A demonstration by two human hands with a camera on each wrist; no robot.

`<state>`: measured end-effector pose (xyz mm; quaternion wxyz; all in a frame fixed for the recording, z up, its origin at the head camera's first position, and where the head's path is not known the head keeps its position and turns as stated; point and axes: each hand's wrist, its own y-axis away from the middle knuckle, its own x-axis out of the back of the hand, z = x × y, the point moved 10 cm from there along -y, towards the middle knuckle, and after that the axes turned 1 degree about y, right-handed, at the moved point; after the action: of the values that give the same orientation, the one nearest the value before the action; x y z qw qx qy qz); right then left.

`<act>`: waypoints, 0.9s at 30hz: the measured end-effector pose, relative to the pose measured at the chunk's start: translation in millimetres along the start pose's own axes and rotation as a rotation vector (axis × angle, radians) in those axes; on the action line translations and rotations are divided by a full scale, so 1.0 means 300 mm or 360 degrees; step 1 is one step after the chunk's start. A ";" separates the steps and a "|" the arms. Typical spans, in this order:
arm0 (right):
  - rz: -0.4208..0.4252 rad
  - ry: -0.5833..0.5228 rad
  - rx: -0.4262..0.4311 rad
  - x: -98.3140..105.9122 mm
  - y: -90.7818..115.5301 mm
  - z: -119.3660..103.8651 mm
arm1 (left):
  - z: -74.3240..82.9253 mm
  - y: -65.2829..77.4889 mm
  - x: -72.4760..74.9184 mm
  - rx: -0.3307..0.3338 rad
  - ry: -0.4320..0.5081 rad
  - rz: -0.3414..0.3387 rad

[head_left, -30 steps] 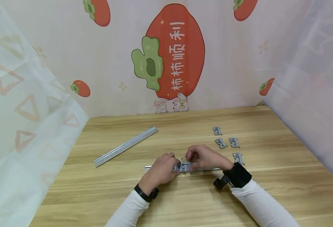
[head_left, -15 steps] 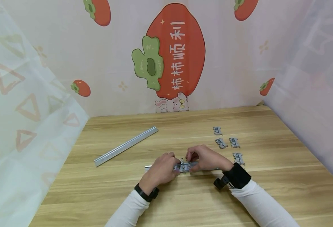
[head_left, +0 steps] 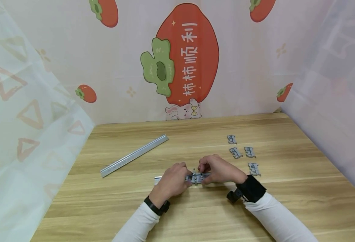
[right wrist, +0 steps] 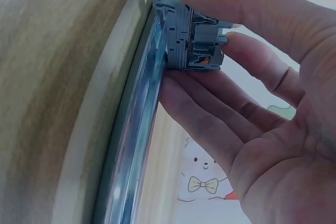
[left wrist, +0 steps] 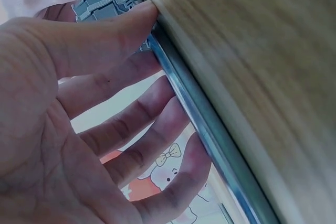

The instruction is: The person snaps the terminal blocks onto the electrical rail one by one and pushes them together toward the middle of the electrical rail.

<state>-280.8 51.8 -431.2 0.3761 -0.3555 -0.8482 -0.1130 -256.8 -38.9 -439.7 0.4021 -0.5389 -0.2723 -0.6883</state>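
Observation:
A silver slotted metal mounting rail (DIN rail) (head_left: 157, 179) lies on the table in front of me, partly hidden under both hands. My left hand (head_left: 173, 179) grips it, thumb on the near edge and fingers along the far edge. Grey terminal blocks stand upright across the rail between the hands, one terminal block (head_left: 195, 177) near the left fingertips. My right hand (head_left: 223, 169) pinches another terminal block (right wrist: 205, 40) seated against the rail, its thumb on the near end and fingers around the far end. In the left wrist view a terminal block (left wrist: 107, 2) shows beside the left thumb.
A second silver rail (head_left: 134, 156) lies slanted at the back left of the wooden table (head_left: 195, 215). Several loose grey terminal blocks (head_left: 249, 152) lie flat to the right, beyond the right hand. Printed cloth (head_left: 120, 60) hangs behind the table and at both sides.
My right thumb has closed in slightly on the near end of the terminal block, and the right wrist has shifted a little to the left. The left hand stays on the rail.

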 end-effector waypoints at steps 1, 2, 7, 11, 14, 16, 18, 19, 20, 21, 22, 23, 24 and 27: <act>0.0006 0.0008 0.0004 0.001 0.000 -0.001 | 0.000 0.000 0.000 0.0002 -0.0003 0.0003; 0.0013 0.0018 0.0007 0.002 0.000 -0.003 | 0.000 -0.001 0.001 0.0003 -0.0009 0.0007; 0.0017 0.0067 0.0000 0.003 0.000 -0.009 | 0.002 0.001 0.000 0.0017 -0.0034 0.0006; 0.0009 0.0090 -0.0008 0.000 0.002 -0.014 | 0.007 0.003 -0.001 0.0013 -0.0055 0.0004; 0.0005 0.0105 -0.0004 -0.002 0.001 -0.016 | 0.007 0.004 -0.003 0.0013 -0.0053 -0.0001; -0.0001 0.0112 0.0000 -0.004 0.001 -0.017 | 0.004 0.004 -0.005 0.0015 -0.0042 -0.0007; -0.0013 0.0120 0.0003 -0.006 0.001 -0.017 | 0.001 0.004 -0.007 0.0019 -0.0029 -0.0016; -0.0019 0.0124 0.0007 -0.007 0.002 -0.017 | 0.000 0.004 -0.008 0.0018 -0.0024 -0.0018; -0.0028 0.0124 0.0001 -0.007 0.003 -0.016 | 0.000 0.003 -0.008 0.0018 -0.0019 -0.0019; -0.0032 0.0133 -0.0005 -0.007 0.004 -0.016 | -0.001 0.003 -0.008 0.0016 -0.0013 -0.0020; -0.0034 0.0149 -0.0011 -0.005 0.006 -0.015 | -0.001 0.002 -0.007 0.0011 -0.0013 -0.0019; -0.0034 0.0165 -0.0016 -0.003 0.007 -0.014 | 0.000 0.001 -0.007 0.0005 -0.0012 -0.0018; -0.0032 0.0179 -0.0024 0.000 0.008 -0.014 | 0.000 0.001 -0.007 -0.0001 -0.0013 -0.0018; -0.0020 0.0221 -0.0034 0.010 0.011 -0.015 | 0.001 -0.001 -0.004 -0.0015 -0.0017 -0.0011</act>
<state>-277.5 53.6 -426.2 0.4295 -0.3454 -0.8210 -0.1487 -256.8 -38.0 -440.7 0.3956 -0.5435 -0.2730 -0.6882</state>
